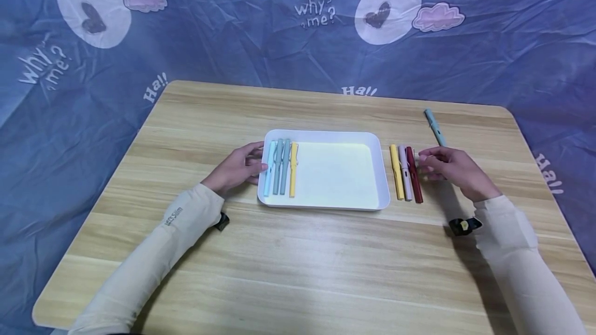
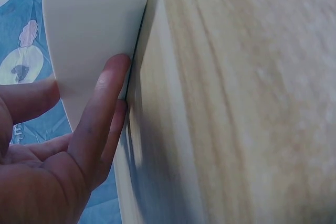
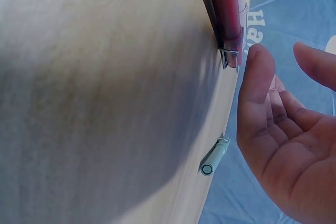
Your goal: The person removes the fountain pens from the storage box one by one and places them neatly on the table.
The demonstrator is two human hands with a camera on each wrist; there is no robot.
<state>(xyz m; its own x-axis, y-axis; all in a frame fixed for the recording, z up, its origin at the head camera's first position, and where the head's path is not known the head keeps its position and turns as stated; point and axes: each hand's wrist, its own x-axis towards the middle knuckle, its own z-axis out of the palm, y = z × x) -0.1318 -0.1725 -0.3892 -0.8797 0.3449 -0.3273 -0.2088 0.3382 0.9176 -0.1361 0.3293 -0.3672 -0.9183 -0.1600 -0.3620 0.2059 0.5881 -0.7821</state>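
Note:
My left hand (image 1: 239, 168) holds a white tray (image 1: 326, 206) by its left side, the thumb over the rim and the fingers against the outer wall (image 2: 100, 19). Inside, at the tray's left end, lie a light blue pen (image 1: 269, 169), two grey-teal pens (image 1: 278, 167) and a yellow pen (image 1: 293, 169), side by side. My right hand (image 1: 449, 168) is just right of a dark red pen (image 1: 414, 174), thumb and index finger apart with nothing between them in the right wrist view. Left of the red pen are a lilac pen (image 1: 405, 172) and another yellow pen (image 1: 397, 172).
A teal pen (image 1: 434, 125) lies slanted behind my right hand, its near end hidden in the head view. Everything rests on a wood-grain table (image 1: 298, 262) with rounded corners. A blue printed cloth (image 1: 251, 30) hangs behind and beside it.

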